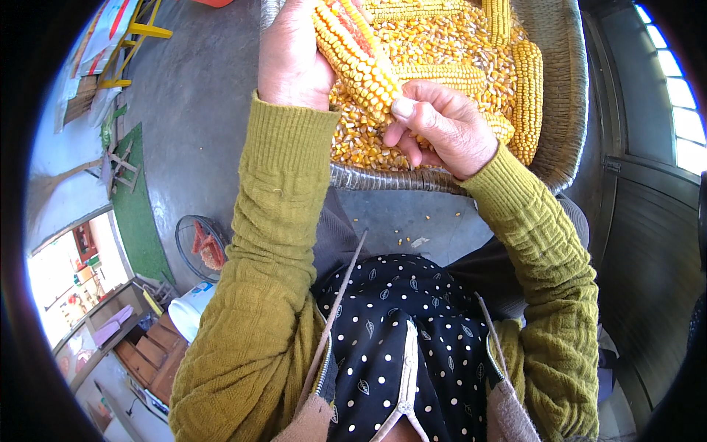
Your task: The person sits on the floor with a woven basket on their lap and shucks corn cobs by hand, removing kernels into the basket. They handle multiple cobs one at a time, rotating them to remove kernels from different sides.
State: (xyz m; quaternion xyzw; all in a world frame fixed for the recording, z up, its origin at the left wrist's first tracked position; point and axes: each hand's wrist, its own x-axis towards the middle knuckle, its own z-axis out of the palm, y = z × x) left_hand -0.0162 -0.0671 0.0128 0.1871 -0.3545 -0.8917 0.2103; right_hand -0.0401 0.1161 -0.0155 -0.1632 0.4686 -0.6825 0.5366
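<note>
An ear of dried yellow corn (353, 61) is tilted over a woven basket (566, 99), its lower end towards my right. Along its upper part runs a bare reddish strip of cob, without kernels. My left hand (295, 61) grips the ear's upper part from the left; some fingers are hidden behind it or cut off by the frame. At the lower tip, my right hand (442, 121) pinches the ear with its thumb against the kernels. Loose corn kernels (431, 41) cover the basket's inside. Several whole ears lie on them, one (527, 102) along the right wall.
Under the basket's near rim, a few kernels lie scattered on the grey floor (436, 207). To the left stands a round wire-mesh container (201, 248) holding reddish cobs. Beside my left sleeve is a white bucket (190, 309). A metal door (640, 232) is at the right.
</note>
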